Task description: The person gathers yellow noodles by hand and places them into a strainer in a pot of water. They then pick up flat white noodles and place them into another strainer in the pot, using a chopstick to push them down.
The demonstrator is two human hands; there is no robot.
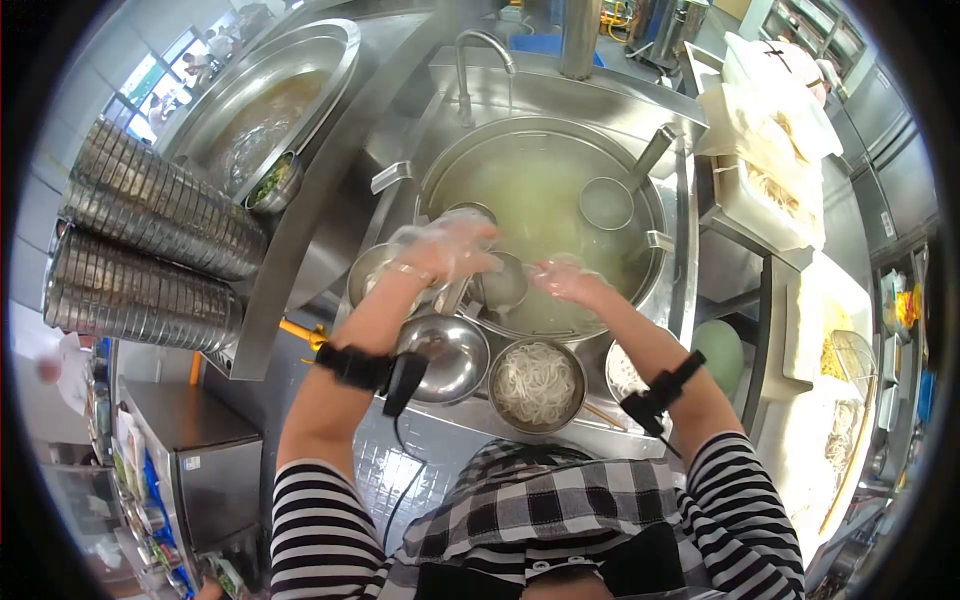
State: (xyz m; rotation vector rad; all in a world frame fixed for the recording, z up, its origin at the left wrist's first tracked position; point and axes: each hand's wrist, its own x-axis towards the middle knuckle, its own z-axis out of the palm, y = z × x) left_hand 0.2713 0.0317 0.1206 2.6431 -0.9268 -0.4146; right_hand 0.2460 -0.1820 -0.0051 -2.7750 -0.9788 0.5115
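My left hand [450, 250], in a clear plastic glove, reaches over the near left rim of a large round pot [440, 165] of cloudy yellowish liquid. Its fingers look stretched and apart, slightly blurred. Just below them is a round strainer [503, 283] with its handle pointing toward me. My right hand [570, 280], also gloved, is at that strainer's right side, fingertips pressed together; what they hold, if anything, I cannot make out. A second strainer [607, 203] sits at the pot's far right, handle up over the rim. Part of another strainer shows behind my left hand.
Along the pot's near side stand a shiny steel bowl [443, 358], a bowl of white noodles [538, 385] and another noodle bowl [625, 370]. Tall stacks of steel bowls [150, 290] stand left. A faucet [463, 75] rises behind; white bins [765, 200] line the right.
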